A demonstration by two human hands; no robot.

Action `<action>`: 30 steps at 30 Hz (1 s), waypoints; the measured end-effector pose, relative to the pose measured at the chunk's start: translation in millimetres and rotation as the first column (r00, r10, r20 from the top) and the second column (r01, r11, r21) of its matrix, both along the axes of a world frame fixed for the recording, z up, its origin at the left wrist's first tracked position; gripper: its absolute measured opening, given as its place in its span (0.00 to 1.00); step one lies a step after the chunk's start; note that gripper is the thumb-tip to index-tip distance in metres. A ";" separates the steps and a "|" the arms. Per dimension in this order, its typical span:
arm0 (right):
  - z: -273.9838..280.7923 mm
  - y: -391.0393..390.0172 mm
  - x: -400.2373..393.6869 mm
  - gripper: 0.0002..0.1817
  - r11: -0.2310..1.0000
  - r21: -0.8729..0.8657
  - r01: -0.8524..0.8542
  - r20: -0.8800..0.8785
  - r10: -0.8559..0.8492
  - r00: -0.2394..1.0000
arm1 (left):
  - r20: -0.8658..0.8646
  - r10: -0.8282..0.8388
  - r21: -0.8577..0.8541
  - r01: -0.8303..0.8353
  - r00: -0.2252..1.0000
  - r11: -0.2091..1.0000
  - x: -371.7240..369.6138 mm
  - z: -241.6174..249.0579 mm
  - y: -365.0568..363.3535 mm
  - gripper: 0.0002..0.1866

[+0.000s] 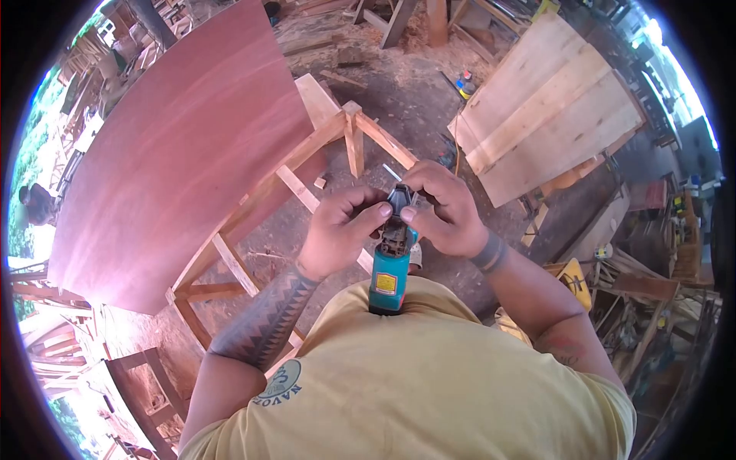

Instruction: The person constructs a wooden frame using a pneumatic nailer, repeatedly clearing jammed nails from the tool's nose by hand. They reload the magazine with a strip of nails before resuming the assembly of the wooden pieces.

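Note:
A teal power tool (386, 274) with a yellow label stands close against my shirt, its black end toward my belly. Its exact kind does not show clearly. My left hand (343, 228) pinches the left side of the dark part at the tool's far end, thumb and fingers closed on it. From the other side my right hand (446, 212) grips the same black part (399, 201) between thumb and fingers. The fingers cover some of this end. Just below them, dirty metal parts show.
A wooden frame (238, 211) stands ahead and left, with a large reddish plywood sheet (184, 153) beside it. Pale boards (544, 107) form a panel at the right. Scrap wood and sawdust lie about, with a yellow object (573, 282) near my right elbow.

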State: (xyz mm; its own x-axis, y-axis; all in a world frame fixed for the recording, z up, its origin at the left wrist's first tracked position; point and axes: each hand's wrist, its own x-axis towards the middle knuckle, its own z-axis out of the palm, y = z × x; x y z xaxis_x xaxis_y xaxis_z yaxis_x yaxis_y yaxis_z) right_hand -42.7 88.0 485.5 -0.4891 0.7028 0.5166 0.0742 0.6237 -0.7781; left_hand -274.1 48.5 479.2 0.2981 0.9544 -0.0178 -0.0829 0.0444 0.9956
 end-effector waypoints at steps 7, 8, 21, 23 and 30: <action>-1.7 8.5 -5.0 0.19 0.997 0.066 -0.046 0.031 0.044 0.999 | -0.223 -0.031 0.039 0.041 0.974 0.998 -6.4 10.1 6.2 0.14; -1.5 12.3 -4.7 0.20 0.996 0.045 -0.075 0.042 0.073 0.996 | -0.217 -0.019 0.069 0.035 0.976 0.997 -7.4 9.5 8.3 0.14; -15.2 3.9 -8.7 0.40 0.996 0.033 -0.087 -0.019 0.088 0.996 | -0.202 0.122 0.271 -0.064 0.972 0.961 -5.8 -0.2 10.7 0.11; -10.9 1.8 -7.5 0.44 0.997 0.041 -0.069 0.018 0.068 0.998 | -0.208 0.098 0.294 -0.033 0.973 0.955 -7.1 -0.8 14.4 0.11; -9.9 -3.3 -11.2 0.53 0.999 0.009 -0.051 0.061 0.050 0.997 | -0.022 0.072 0.147 -0.068 0.997 0.987 0.9 -5.7 6.4 0.10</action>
State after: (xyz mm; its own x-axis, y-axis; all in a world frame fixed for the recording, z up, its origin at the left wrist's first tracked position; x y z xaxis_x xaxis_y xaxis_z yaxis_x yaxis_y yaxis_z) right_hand -54.0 84.7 475.6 -0.5546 0.6710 0.4922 0.0898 0.6363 -0.7662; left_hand -273.2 54.9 473.6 0.2320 0.9658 0.1159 -0.0535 -0.1063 0.9929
